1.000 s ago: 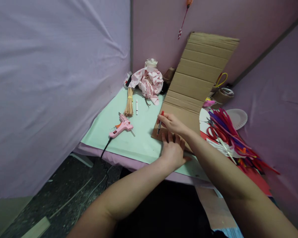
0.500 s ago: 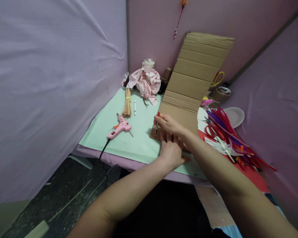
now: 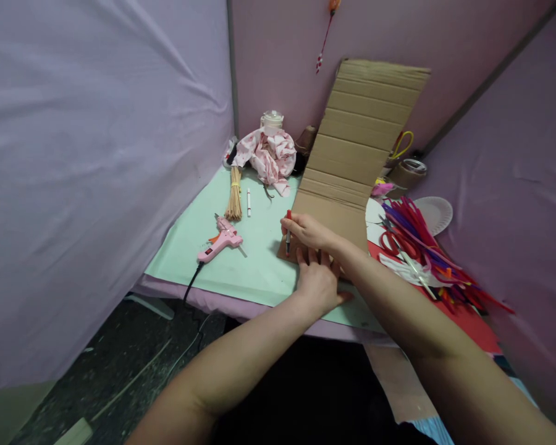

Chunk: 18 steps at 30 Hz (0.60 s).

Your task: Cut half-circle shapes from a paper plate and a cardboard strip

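Observation:
A long creased sheet of cardboard [image 3: 352, 151] lies with its near end on the table, its far part rising against the back wall. Spread fingers of my left hand [image 3: 317, 281] press down near the cardboard's front edge, thumb pointing right. My right hand [image 3: 309, 232] is closed around a red-capped marker [image 3: 288, 233], held nearly upright with its tip down at the cardboard's near left corner. Whether the tip touches the cardboard is too small to tell. My right forearm passes above part of the cardboard.
Left on the pale green table cover [image 3: 259, 278] lie a pink glue gun [image 3: 222, 240], a bundle of sticks [image 3: 234, 196] and a white marker [image 3: 249, 203]. Behind sits crumpled pink cloth [image 3: 273, 157]. On the right are red-handled scissors [image 3: 398, 243], pipe cleaners [image 3: 417, 222] and a white plate [image 3: 434, 214].
The whole view has shifted slightly, with things appearing a little further left. My right hand and the marker have moved slightly left; my left hand stays pressed on the cardboard.

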Motion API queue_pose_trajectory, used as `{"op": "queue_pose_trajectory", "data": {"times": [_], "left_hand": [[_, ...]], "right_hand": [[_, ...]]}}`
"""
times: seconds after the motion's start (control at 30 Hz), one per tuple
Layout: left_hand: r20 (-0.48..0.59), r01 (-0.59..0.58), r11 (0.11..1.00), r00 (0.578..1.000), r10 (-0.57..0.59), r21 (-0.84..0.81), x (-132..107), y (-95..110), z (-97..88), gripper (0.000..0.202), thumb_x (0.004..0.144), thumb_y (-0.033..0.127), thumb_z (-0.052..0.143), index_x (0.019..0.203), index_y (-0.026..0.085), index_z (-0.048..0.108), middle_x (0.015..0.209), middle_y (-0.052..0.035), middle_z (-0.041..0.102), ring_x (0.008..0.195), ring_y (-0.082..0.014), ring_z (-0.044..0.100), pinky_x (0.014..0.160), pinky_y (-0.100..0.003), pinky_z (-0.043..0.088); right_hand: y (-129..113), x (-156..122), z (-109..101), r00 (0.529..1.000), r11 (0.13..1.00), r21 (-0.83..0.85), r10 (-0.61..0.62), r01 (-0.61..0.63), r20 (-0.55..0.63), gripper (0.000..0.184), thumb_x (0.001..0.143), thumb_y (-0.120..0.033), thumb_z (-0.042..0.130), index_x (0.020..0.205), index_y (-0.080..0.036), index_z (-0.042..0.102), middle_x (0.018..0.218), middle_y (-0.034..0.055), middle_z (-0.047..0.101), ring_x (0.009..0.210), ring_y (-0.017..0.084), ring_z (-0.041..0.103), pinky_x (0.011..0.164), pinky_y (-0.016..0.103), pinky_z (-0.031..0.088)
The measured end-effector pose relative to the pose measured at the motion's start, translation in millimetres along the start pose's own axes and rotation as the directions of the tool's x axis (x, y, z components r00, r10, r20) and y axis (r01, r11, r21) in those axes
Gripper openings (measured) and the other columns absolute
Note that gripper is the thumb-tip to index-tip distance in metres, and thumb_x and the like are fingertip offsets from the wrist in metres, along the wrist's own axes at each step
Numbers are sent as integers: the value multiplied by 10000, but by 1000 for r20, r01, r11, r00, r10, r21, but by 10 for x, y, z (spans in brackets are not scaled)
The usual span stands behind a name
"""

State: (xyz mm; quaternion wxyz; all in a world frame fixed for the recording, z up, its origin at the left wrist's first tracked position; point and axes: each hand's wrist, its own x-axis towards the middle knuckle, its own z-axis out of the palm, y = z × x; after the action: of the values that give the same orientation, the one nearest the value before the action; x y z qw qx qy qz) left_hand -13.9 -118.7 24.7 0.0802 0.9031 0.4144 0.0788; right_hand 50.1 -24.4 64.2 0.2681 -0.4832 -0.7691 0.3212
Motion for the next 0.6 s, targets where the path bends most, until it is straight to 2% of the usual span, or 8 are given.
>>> {"op": "queue_pose_trajectory", "data": {"times": [0.27, 0.6], "left_hand": [[55, 15, 1000, 998, -16, 17, 32, 13, -13, 879, 749, 686, 527, 1440, 163, 380, 1501, -197, 320, 1368, -468, 200, 1085, -662, 137], [10, 8, 999, 1000, -8, 41, 26, 12, -12, 881, 739, 691, 532, 1441, 186, 368, 1506, -199, 304, 1374, -458, 186, 1071, -661, 156]], "right_hand": [[18, 1, -32, 1000, 999, 50, -11, 10, 19, 369, 906, -436, 383, 732, -165, 563, 607, -21, 486, 585, 124, 432, 585, 239, 356], [104, 1, -92, 1000, 994, 105, 20, -21, 13, 370, 903, -457, 399, 735, -166, 555, 592, -32, 478, 562, 115, 428, 571, 233, 352]]}}
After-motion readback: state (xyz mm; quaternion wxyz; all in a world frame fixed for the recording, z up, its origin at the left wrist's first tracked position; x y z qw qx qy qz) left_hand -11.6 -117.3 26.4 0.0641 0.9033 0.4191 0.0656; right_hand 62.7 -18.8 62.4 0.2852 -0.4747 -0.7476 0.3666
